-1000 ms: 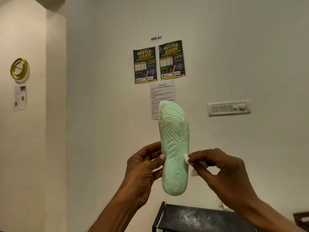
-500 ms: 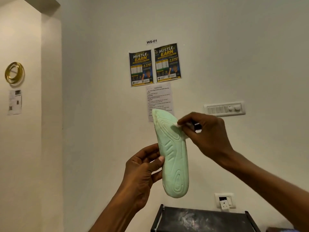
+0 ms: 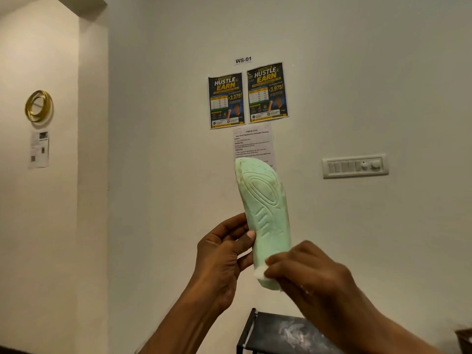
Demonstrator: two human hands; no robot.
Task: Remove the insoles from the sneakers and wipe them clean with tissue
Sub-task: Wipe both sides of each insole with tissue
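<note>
A pale mint-green insole (image 3: 264, 205) stands upright in the air before the wall, its grooved underside facing me. My left hand (image 3: 224, 254) grips its left edge near the middle, thumb on the front. My right hand (image 3: 304, 269) covers the heel end and pinches a small wad of white tissue (image 3: 260, 273) against the insole's lower left edge. No sneakers are in view.
A black shelf top (image 3: 286, 330) with pale smudges sits low in the middle, under my right arm. The wall carries two posters (image 3: 247, 95), a printed sheet, a switch panel (image 3: 355, 166) and a gold ring ornament (image 3: 38, 106) on the left.
My right hand with the tissue has gone from the insole's middle up to its toe and now down to the heel. The left hand has kept its grip.
</note>
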